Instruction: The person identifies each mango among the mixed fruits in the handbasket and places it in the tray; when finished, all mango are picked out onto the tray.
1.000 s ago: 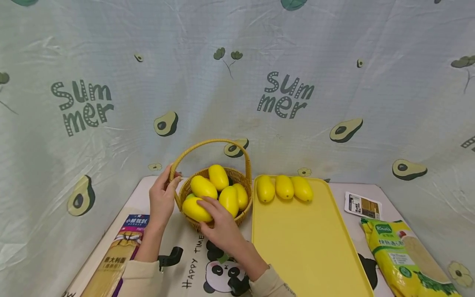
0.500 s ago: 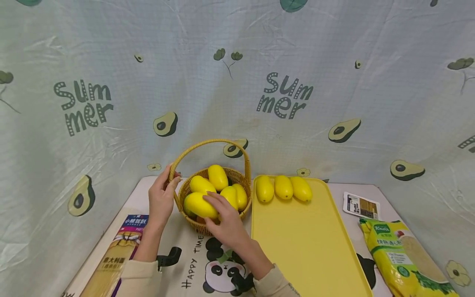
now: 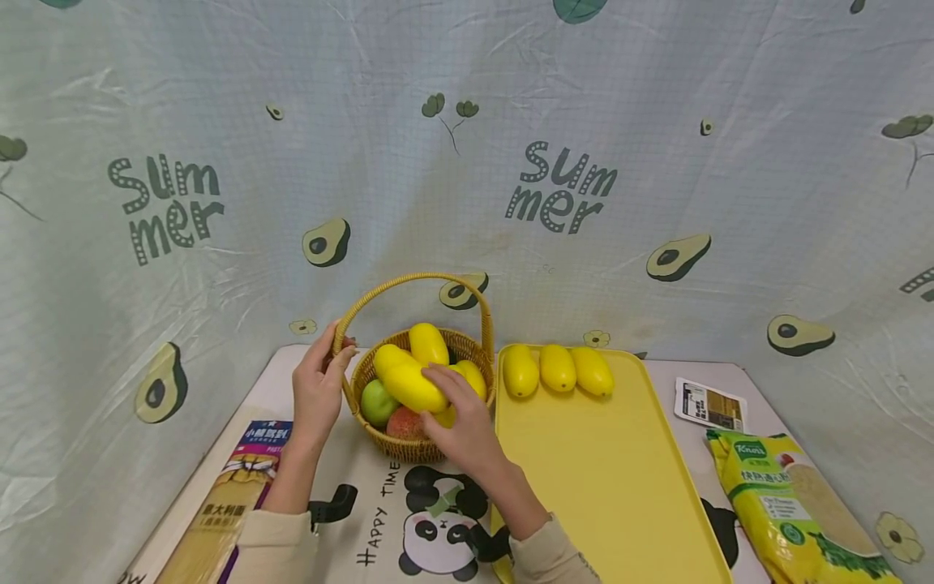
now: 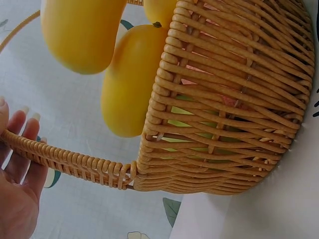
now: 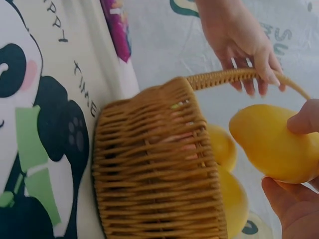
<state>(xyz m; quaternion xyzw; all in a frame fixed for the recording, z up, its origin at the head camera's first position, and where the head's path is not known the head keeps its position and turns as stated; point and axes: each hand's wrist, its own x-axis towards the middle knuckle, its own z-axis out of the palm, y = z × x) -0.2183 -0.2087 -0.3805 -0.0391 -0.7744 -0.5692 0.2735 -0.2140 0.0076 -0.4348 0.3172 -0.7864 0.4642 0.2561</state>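
My right hand (image 3: 470,430) holds a yellow mango (image 3: 416,385) between thumb and fingers, above the front of a wicker basket (image 3: 409,450). In the right wrist view this mango (image 5: 274,142) is raised over the rim, apart from the wicker. My left hand (image 3: 319,389) grips the left side of the basket's arched handle (image 4: 75,159). Inside the basket lie more mangoes (image 3: 428,345), a green apple-like fruit (image 3: 378,403) and a reddish round fruit (image 3: 405,423). To the right, three mangoes (image 3: 558,369) lie in a row at the far end of a yellow tray (image 3: 584,487).
A long pasta pack (image 3: 226,503) lies at the left edge. Right of the tray are a yellow Knorr bag (image 3: 795,503) and a small flat packet (image 3: 711,404). A printed curtain (image 3: 409,178) hangs close behind the basket and tray.
My right hand has lifted the mango from the basket's front and carried it up and rightward, uncovering the green and reddish fruits. My left hand has stayed on the handle.
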